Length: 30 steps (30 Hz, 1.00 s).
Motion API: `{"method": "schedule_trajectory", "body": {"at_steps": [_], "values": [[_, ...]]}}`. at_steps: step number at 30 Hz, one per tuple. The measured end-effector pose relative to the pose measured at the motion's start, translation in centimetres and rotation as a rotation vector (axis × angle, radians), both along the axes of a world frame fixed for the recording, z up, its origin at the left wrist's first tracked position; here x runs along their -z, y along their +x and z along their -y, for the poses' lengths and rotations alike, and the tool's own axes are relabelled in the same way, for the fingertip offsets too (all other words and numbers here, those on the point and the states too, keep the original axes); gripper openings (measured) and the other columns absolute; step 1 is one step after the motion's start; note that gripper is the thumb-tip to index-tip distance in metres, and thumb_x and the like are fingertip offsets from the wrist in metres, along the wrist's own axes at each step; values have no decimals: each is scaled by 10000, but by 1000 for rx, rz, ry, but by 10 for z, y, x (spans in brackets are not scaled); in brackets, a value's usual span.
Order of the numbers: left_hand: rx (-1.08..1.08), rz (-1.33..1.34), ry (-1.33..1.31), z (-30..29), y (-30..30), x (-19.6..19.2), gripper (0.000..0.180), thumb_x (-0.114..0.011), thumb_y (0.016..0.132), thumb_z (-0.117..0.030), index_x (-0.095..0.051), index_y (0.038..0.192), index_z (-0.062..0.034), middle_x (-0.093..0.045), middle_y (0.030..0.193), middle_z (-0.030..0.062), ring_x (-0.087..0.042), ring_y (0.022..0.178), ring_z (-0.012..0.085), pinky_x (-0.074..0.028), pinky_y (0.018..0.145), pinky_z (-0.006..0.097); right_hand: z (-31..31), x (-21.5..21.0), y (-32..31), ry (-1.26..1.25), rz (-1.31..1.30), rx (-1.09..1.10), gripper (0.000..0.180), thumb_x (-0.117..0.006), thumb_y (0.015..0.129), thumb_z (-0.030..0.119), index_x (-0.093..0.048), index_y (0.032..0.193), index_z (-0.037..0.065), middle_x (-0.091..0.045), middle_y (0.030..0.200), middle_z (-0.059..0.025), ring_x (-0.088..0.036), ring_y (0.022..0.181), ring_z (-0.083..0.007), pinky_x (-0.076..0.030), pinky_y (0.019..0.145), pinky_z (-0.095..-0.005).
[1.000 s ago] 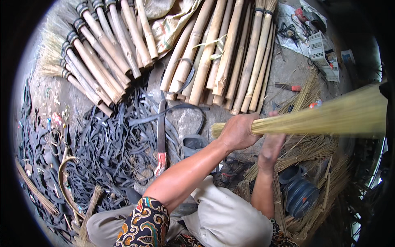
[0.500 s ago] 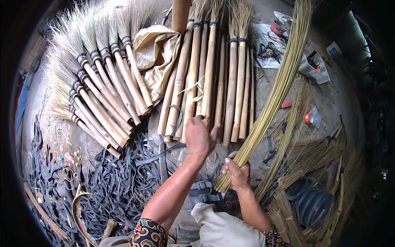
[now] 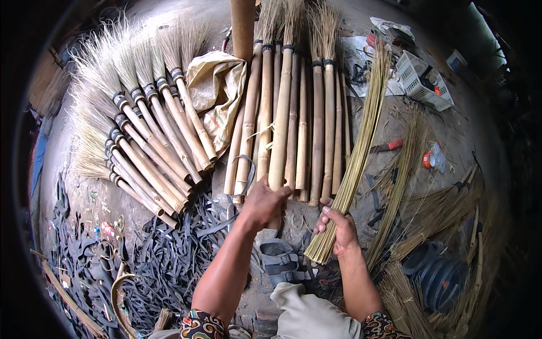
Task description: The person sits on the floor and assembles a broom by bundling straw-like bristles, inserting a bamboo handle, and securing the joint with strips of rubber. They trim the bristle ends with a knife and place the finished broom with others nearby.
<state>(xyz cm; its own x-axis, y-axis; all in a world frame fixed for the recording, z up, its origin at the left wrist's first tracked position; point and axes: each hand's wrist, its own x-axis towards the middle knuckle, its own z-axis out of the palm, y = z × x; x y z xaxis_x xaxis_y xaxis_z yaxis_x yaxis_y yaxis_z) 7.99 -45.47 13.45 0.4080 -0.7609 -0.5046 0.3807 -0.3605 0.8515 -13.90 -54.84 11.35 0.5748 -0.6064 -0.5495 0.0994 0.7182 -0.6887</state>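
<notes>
- My left hand grips a bamboo pole at its near end, mid-scene, fingers curled around it.
- My right hand clasps a straw bundle between thumb and fingers, right of the pole.

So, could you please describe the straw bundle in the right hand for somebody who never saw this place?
Find the row of long bamboo handles at the upper middle. Just right of it, a yellowish straw bundle slants up from the person's right hand. Unlike the similar straw lying further right, this bundle is held.
</notes>
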Motion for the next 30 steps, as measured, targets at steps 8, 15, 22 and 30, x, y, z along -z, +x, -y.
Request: {"method": "schedule_trajectory", "body": {"at_steps": [8, 15, 22, 30], "values": [[213, 614, 221, -118, -74, 36, 478, -759, 891, -234, -578, 1289, -39, -737, 977, 256, -746, 915, 455, -596, 806, 506, 48, -49, 37, -14, 248, -24, 586, -735, 1039, 281, -524, 1520, 23, -574, 773, 42, -608, 629, -106, -596, 648, -342], [184, 967, 118, -177, -92, 48, 474, -790, 940, -348, -604, 1279, -74, -741, 996, 222, -729, 924, 461, -588, 782, 534, 33, -110, 17, -140, 341, -74, 183, -753, 1022, 218, -636, 1045, 79, -592, 724, 10, -616, 586, -157, -603, 621, -364], [279, 1038, -49, -170, -43, -76, 1045, -709, 929, -707, -391, 1569, 55, -518, 1453, 349, -601, 1316, 465, -530, 1100, 499, -25, -165, -4, -682, 147, -230, 163, -750, 988, 124, -669, 1042, -7, -624, 730, -40, -618, 585, -153, -548, 575, -331], [-166, 646, -632, -247, -3, -233, 837, -599, 1073, -569, -283, 1628, -28, -522, 1501, 249, -594, 1351, 332, -554, 1080, 444, -107, -206, 40, -1195, -37, -686, 261, -809, 942, 162, -740, 1137, 3, -794, 947, -86, -740, 836, -170, -583, 783, -344]]}}
